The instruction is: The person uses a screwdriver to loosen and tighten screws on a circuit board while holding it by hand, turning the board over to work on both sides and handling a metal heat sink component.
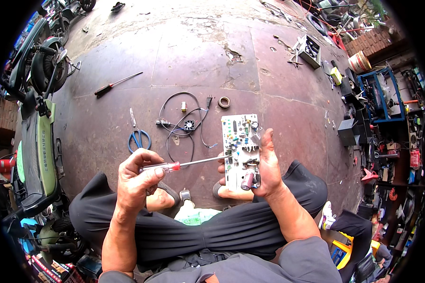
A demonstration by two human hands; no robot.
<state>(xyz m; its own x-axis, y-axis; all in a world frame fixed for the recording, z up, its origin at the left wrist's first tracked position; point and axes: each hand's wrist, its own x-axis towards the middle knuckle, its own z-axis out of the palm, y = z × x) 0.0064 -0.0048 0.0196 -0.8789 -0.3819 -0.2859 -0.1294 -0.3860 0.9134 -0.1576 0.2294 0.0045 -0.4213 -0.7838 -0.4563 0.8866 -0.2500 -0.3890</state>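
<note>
My left hand [139, 179] is closed round the clear and red handle of a screwdriver [200, 162]. Its long shaft points right, and the tip meets the left part of a circuit board [241, 141], though I cannot tell which component it touches. My right hand [269, 165] grips that board by its right edge, with fingertips showing at the left edge. Capacitors, coils and heat sinks crowd the board, with a large brownish cylinder [248, 180] at its lower end. On the floor left of the board lie a black power cord [163, 111] and a small black fan [189, 125].
Blue-handled scissors [139, 140], another screwdriver [111, 88], a tape roll [224, 102] and a small yellowish part [183, 107] lie on the floor ahead. An open metal box [310, 52] stands far right. Scooters [42, 155] line the left; cluttered shelves and a person's leg [352, 231] are right.
</note>
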